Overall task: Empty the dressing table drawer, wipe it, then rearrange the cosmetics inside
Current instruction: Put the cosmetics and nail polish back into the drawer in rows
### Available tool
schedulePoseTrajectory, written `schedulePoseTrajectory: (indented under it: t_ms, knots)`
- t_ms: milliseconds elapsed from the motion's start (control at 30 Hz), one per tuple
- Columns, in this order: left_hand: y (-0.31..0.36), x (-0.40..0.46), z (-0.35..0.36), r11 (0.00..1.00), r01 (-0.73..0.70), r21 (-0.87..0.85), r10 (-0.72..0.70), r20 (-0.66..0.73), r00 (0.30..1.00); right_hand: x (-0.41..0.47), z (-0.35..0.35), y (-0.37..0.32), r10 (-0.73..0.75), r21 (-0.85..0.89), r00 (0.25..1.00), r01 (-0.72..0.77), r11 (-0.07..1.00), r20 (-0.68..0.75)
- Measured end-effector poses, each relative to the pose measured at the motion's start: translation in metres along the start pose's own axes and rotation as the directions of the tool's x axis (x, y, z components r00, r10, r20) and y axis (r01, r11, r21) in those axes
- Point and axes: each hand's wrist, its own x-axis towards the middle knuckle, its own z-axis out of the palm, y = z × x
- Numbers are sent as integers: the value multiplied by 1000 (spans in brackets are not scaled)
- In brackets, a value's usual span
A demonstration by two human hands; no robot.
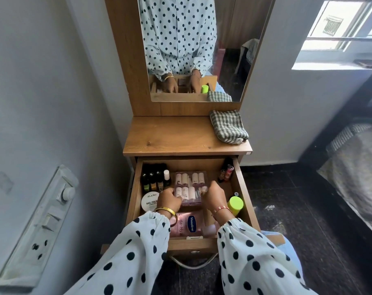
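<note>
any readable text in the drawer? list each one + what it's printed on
"zudio" and "NAIL POLIS", cut off by the left hand: lid of the round white tub.
"Vaseline" on a blue badge, and "Gluta-Hya", cut off at the drawer front: pink bottle.
Small white marks on the caps of the dark nail polish bottles: too small to read.
Tubes in the clear case: no legible print.

Both arms reach forward and down, side by side, in loose polka-dot sleeves gathered at the wrists. The left hand (169, 198) is knuckles-up with its fingers curled under at the tips, a gold bangle (166, 210) on that wrist. The right hand (214, 196) mirrors it, fingers bent and thumb tucked in, a thin red-and-white bracelet (221, 209) at the wrist. The two hands sit near each other, apart.
</note>
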Motion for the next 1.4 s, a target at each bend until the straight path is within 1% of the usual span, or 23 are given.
schedulePoseTrajectory:
  t_ms: [133, 300, 500, 633, 833, 1133, 1400]
  knots:
    - [-3, 2, 1, 998, 0, 56, 1, -14, 1000, 5, -1, 2, -12, -35, 1000, 12, 999, 5]
    - [-2, 2, 2, 998, -10, 62, 13, -56, 998, 8, 0, 4, -33, -87, 999, 33, 996, -5]
    - [-3, 2, 2, 998, -24, 60, 26, -44, 999, 10, 3, 6, -61, -146, 998, 56, 988, -31]
    - [-2, 3, 1, 999, -20, 47, 22, -46, 999, 10, 4, 6, -80, -187, 997, 75, 979, -22]
    - [-2, 2, 0, 999, -34, 24, 35, -26, 999, 11, 5, 6, -118, -185, 993, 112, 976, -20]
    - [1, -1, -1, 997, -74, -18, 73, -14, 997, 14, 5, 9, -137, -203, 991, 132, 970, -9]
    - [1, -2, -1, 998, -49, -47, 48, -9, 999, 15, 6, 9, -147, -188, 989, 140, 972, -19]
